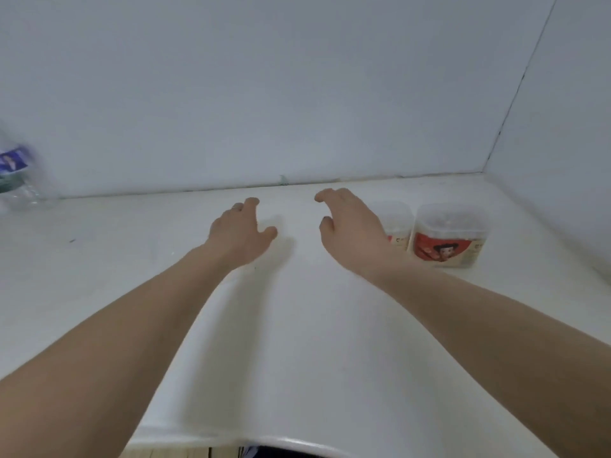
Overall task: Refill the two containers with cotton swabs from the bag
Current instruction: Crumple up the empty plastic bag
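Both bare arms stretched out over the white countertop [99,259], nothing held.

Left hand [239,234] and right hand [352,226] hovering, fingers loosely curled and slightly spread; two clear plastic red-labelled swab containers [448,236] just right of the right hand, nearer one partly hidden; blurry, maybe a plastic bottle [16,176], far left.

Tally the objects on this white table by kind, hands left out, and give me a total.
Clear swab containers with red labels: 2, one in full view, the other partly behind the right hand.
Clear plastic bottles: 1, blurred, at the left edge.
Total: 3. No bag shows in this view.
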`<state>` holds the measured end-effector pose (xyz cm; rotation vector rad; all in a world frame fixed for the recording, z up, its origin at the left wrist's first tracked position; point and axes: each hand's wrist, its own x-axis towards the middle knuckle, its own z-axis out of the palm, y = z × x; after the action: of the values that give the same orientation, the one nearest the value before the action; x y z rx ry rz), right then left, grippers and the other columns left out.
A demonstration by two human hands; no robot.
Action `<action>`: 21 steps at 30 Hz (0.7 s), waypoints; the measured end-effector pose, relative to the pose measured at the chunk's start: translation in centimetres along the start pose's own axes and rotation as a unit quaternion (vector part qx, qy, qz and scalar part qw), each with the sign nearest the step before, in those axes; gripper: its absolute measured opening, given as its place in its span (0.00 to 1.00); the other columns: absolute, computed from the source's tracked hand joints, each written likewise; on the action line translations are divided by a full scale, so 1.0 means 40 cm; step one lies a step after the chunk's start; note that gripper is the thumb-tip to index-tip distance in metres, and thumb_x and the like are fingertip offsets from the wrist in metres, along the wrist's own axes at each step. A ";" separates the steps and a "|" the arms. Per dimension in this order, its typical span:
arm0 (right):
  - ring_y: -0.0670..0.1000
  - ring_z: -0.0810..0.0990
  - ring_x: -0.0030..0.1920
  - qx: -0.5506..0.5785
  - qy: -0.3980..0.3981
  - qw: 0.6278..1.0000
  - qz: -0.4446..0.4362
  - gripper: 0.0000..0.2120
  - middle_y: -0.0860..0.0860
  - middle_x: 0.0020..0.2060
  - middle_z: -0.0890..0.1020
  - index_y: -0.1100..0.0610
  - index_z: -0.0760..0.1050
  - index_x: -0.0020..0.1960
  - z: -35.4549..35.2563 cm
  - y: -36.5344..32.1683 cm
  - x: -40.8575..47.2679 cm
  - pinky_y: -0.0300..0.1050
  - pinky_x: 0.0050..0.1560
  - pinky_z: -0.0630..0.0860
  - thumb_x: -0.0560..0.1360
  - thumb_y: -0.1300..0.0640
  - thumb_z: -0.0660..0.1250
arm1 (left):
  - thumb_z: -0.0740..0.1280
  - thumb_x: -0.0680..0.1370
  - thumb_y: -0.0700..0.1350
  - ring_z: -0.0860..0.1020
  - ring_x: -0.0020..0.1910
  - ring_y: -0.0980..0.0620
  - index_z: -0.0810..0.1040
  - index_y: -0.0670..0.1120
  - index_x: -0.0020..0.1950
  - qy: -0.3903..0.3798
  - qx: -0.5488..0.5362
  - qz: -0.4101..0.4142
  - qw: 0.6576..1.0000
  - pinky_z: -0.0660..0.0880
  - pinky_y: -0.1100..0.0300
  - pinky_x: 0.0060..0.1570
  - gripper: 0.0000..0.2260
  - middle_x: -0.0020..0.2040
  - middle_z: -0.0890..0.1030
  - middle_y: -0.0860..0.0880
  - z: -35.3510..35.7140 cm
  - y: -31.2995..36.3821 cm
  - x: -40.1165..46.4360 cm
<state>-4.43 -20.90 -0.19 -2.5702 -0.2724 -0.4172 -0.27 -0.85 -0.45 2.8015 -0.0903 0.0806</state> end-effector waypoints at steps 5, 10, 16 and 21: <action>0.51 0.75 0.61 0.200 -0.189 0.951 0.143 0.24 0.49 0.67 0.73 0.44 0.65 0.76 0.113 -0.120 0.009 0.44 0.60 0.72 0.80 0.52 0.61 | 0.58 0.79 0.67 0.47 0.81 0.40 0.49 0.54 0.82 -0.004 0.072 -0.178 0.981 0.46 0.36 0.76 0.37 0.82 0.50 0.43 -0.004 -0.198 -0.053; 0.53 0.77 0.50 0.353 -0.260 0.857 0.271 0.25 0.48 0.59 0.73 0.44 0.64 0.76 0.176 -0.214 0.005 0.45 0.53 0.80 0.80 0.50 0.62 | 0.64 0.78 0.65 0.62 0.75 0.36 0.49 0.53 0.82 -0.071 -0.090 -0.206 0.972 0.64 0.44 0.70 0.39 0.78 0.57 0.39 0.019 -0.247 -0.083; 0.57 0.82 0.53 0.458 -0.209 0.790 0.349 0.18 0.53 0.58 0.76 0.55 0.72 0.69 0.193 -0.240 -0.018 0.50 0.57 0.81 0.80 0.53 0.63 | 0.59 0.82 0.50 0.76 0.54 0.42 0.71 0.45 0.64 -0.052 -0.138 -0.114 0.983 0.71 0.52 0.47 0.14 0.59 0.77 0.43 0.023 -0.195 -0.095; 0.60 0.86 0.41 0.457 -0.067 0.812 0.357 0.07 0.55 0.35 0.79 0.62 0.77 0.46 0.122 -0.220 -0.038 0.55 0.55 0.82 0.76 0.58 0.64 | 0.55 0.79 0.45 0.76 0.40 0.43 0.70 0.43 0.48 -0.088 -0.294 -0.062 0.950 0.76 0.49 0.44 0.08 0.54 0.80 0.34 0.001 -0.071 -0.132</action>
<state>-7.05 -11.09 -0.65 -1.5598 0.3773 0.1715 -5.31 2.10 -1.76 2.2029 0.0201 -0.1979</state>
